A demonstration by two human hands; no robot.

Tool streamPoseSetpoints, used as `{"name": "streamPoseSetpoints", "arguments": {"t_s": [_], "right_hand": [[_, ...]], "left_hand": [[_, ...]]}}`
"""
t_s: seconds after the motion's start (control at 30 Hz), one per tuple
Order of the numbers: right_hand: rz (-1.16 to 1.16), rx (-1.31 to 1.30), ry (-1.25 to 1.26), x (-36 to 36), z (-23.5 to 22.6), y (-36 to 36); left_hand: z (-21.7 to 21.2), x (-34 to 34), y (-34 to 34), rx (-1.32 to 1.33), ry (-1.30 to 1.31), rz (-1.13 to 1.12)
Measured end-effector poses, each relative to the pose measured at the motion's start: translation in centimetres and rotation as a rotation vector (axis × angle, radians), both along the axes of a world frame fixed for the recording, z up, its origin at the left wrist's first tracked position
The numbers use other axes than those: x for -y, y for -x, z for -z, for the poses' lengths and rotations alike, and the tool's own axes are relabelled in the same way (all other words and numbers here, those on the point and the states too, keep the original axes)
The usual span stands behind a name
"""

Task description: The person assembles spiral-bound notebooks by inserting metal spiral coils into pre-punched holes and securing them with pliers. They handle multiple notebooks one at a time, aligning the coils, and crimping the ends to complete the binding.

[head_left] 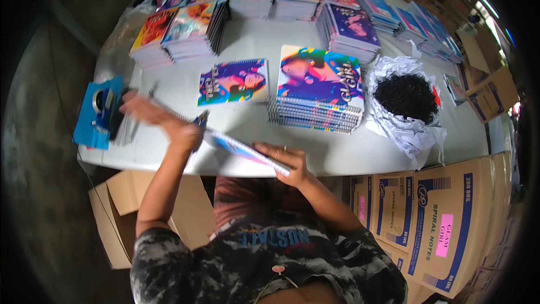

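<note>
My right hand (pixel 286 159) grips a thin spiral notebook (pixel 244 151) by its near right end, tilted and seen almost edge-on above the table's front edge. My left hand (pixel 160 119) is smeared by motion, its fingers reaching left toward several thin wire coils (pixel 129 126). A small dark tool, perhaps pliers (pixel 200 126), shows at the heel of that hand, by the notebook's far left end; whether the hand holds it I cannot tell. Ahead lie a purple-covered notebook (pixel 233 83) and, to its right, a stack of spiral notebooks (pixel 319 87).
Blue sheet with a tape dispenser (pixel 103 110) at the left. Crumpled white paper (pixel 388 129) holds a heap of black strands (pixel 408 98) at the right. Notebook stacks (pixel 194 28) line the table's (pixel 247 39) far side. Cartons (pixel 450 225) stand below right; an opened carton (pixel 126 191) stands below left.
</note>
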State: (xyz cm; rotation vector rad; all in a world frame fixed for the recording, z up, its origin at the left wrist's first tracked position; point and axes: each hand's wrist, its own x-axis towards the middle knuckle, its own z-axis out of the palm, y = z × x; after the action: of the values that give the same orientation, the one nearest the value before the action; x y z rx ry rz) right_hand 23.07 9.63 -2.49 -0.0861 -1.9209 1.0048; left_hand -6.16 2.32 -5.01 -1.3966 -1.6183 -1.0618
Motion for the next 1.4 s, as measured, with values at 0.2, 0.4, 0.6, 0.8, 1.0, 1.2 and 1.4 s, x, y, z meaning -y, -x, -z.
{"name": "streamPoseSetpoints", "arguments": {"t_s": [0.2,0.4,0.6,0.8,1.0,1.2,1.4], "right_hand": [[0.081,0.015,-0.132,0.0,0.4,-0.7],[0.03,-0.052,-0.086,-0.2,0.6,0.3],[-0.009,-0.044,-0.052,0.5,0.1,1.0],[0.014,0.003,-0.045,0.7,-0.1,1.2],[0.069,-0.025,-0.063,0.0,0.5,1.7],[0.062,-0.016,-0.039,1.2,-0.3,2.2],[0.017,0.009,-0.033,1.7,-0.5,2.4]], "left_hand": [[-5.1,2.0,-5.8,-0.352,0.06,0.137],[-0.6,5.2,-9.1,-0.297,0.42,0.357],[-2.6,0.9,-3.8,-0.21,-0.086,0.263],[1.8,-1.8,-8.3,-0.116,-0.222,0.123],[-0.7,4.2,-10.7,-0.495,0.278,0.49],[-0.6,1.5,-10.3,0.055,0.21,0.224],[-2.3,1.1,-6.0,-0.018,0.039,0.362]]}}
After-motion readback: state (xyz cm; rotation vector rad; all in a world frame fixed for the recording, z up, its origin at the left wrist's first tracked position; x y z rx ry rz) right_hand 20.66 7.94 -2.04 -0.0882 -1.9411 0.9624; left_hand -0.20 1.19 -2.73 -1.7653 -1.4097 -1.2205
